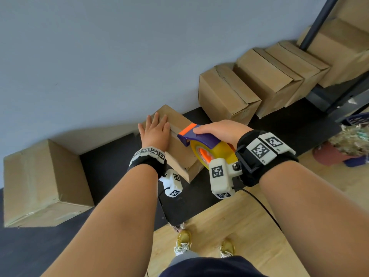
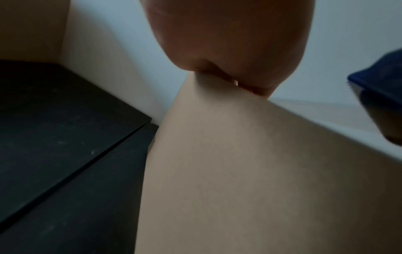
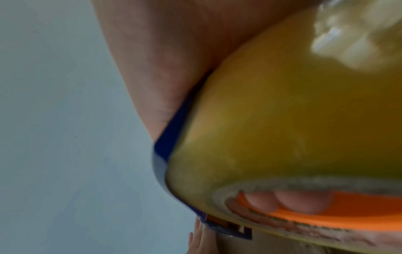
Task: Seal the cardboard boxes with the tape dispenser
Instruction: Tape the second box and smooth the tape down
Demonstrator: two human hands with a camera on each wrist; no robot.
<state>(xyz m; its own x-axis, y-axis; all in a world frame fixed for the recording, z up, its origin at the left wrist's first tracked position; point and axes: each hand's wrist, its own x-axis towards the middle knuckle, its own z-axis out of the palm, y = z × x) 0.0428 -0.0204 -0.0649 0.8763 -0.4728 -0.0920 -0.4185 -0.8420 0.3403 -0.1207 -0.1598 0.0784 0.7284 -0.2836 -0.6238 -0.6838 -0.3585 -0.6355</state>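
A small cardboard box (image 1: 179, 148) stands on the black table (image 1: 111, 162) by the wall. My left hand (image 1: 156, 129) lies flat on its top with straight fingers, pressing the flap down; the box side (image 2: 228, 171) fills the left wrist view under my palm (image 2: 228, 43). My right hand (image 1: 221, 129) grips a purple and orange tape dispenser (image 1: 197, 137) holding a yellow tape roll (image 1: 215, 152), its front end on the box top near the seam. The roll (image 3: 293, 120) fills the right wrist view, with fingertips (image 3: 289, 201) inside its orange core.
A larger box (image 1: 42, 184) sits at the left on the table. Several more boxes (image 1: 225, 94) line the wall to the right, up to a black metal rack (image 1: 317, 23). A pot with a plant (image 1: 343, 148) stands on the wood floor at right.
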